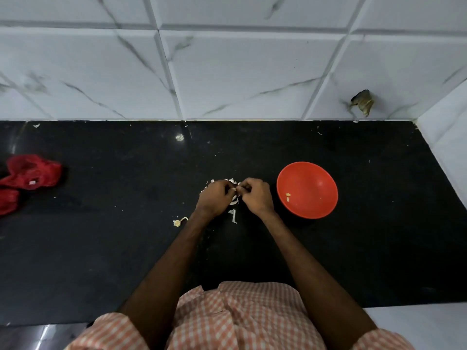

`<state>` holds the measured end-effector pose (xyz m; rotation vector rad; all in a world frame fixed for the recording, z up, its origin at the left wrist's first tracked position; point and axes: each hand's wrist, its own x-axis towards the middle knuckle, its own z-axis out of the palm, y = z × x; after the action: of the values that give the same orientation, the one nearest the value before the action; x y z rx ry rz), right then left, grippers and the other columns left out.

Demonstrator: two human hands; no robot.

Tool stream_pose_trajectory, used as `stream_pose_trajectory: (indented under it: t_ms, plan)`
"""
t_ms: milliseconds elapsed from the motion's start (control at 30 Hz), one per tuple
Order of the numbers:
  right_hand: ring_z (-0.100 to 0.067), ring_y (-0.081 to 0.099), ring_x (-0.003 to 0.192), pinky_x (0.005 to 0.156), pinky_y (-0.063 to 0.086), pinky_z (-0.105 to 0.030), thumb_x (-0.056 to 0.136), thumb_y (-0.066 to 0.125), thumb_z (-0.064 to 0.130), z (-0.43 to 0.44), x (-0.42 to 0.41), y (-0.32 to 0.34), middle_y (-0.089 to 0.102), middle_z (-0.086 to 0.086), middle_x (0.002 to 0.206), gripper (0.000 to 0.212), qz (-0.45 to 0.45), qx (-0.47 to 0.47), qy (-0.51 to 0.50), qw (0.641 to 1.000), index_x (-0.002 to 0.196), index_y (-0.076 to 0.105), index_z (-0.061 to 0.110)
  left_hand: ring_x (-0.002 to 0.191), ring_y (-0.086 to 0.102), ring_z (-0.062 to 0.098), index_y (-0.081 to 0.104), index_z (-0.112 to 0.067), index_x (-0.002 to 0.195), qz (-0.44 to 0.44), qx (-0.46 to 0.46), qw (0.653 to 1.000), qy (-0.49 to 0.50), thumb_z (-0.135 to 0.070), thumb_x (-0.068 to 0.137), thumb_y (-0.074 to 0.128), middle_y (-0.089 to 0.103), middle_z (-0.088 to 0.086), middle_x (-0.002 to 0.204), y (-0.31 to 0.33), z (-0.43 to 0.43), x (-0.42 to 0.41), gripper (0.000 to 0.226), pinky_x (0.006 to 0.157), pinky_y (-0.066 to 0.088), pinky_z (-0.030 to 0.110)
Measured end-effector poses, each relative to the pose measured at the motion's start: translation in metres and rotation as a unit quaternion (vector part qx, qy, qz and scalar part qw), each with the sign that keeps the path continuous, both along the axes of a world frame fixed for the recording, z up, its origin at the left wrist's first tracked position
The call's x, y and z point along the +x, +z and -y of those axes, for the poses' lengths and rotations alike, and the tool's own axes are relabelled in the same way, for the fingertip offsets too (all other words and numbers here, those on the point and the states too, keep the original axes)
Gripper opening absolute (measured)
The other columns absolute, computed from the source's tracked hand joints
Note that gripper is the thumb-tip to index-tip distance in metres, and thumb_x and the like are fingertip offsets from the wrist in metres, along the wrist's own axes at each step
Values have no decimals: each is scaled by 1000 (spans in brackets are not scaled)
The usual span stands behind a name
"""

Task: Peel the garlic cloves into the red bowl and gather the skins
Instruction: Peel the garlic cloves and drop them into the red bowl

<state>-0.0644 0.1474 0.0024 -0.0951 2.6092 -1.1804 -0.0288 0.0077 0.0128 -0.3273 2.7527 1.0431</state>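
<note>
My left hand (213,197) and my right hand (255,195) meet over the middle of the black counter (126,248), fingertips pinched together on a small pale garlic clove (234,189). White garlic skins (233,214) lie scattered under and around both hands. The red bowl (307,170) stands just right of my right hand, with one or two peeled cloves (287,196) in its bottom. A garlic stem piece (179,222) lies left of my left wrist.
A red mesh bag (27,175) lies crumpled at the counter's far left. White marble tiles (227,72) form the back wall, and a side wall (447,137) closes the right end. Small skin flecks dot the counter.
</note>
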Motion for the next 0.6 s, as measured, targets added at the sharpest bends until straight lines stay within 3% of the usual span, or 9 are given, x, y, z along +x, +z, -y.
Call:
stream_pose_trajectory:
  t_ms: [100,200,333,467,600]
  plan:
    - [-11,67,73,75,57,-38,87,73,13,2,-1,2,70,6,75,5,-10,-9,8,1000,83,73,17,87,64,29,67,-16,92,5,-15,999,-42,-26,96,48,69,9,91,3,-2,-1,22,73,47,36]
    - [-12,66,63,70,60,-42,87,73,10,2,-3,3,66,10,68,10,-7,-17,6,1000,81,73,18,80,60,25,65,-15,86,12,-7,999,-45,-27,98,47,66,7,83,4,-3,-2,25,68,43,34]
    - [-17,72,69,69,61,-46,86,73,6,1,-6,3,71,4,72,13,2,-50,-13,999,79,74,17,69,56,23,64,-8,79,7,63,998,-12,-25,97,50,61,5,70,-1,-2,-3,28,65,43,36]
    - [-21,74,69,64,63,-43,88,71,0,0,-5,10,74,-7,78,9,21,-108,-39,993,83,75,7,66,53,21,61,0,77,-19,95,995,1,-17,96,52,62,12,71,0,-4,-4,27,64,43,41]
    - [-21,74,71,61,62,-34,89,69,-3,-1,-5,13,74,-11,82,10,56,-160,-58,984,85,74,5,58,44,13,52,-7,66,-42,119,992,12,-14,93,52,51,0,60,0,-5,-3,28,57,36,35]
